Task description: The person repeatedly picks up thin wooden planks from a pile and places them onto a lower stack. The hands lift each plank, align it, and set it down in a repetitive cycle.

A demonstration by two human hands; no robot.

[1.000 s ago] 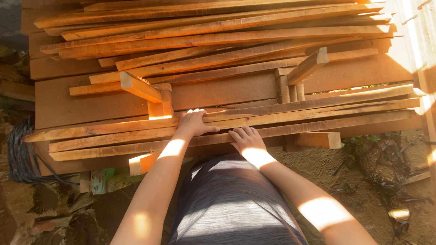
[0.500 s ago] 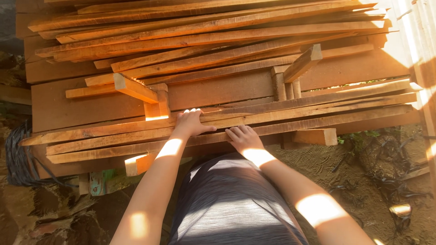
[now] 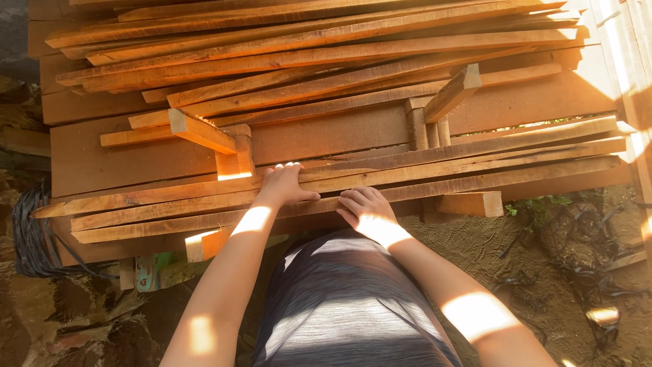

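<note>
Nearest: grey-shirted torso at the bottom edge, two bare forearms reaching up and away from it. Two hands, both on the front bundle of long wooden strips, roughly three or four thin slats lying side by side, running left to right across the near edge of the stack, slightly fanned toward the right.

Left hand palm down, fingers stretched flat and together over the upper slats, thumb spread to the right along a slat; grip open, pressing rather than clasping. Right hand just beside it, lower, fingers curled over the near edge of the lowest slat; grip half closed around that edge, though how far underneath the fingertips wrap cannot be told. Patches of sunlight on both wrists.

Just behind the left hand, one short upright block, with a slanted offcut resting on top. Further right, a cluster of about three short upright pieces and another slanted block leaning on them. Under the slats at right, one short block.

Beneath everything, wide flat boards; beyond, at the far side, many more long slats piled loosely, too many to count.

Around the stack: coiled black cable at left, bare dirt ground with small green weeds at right.
</note>
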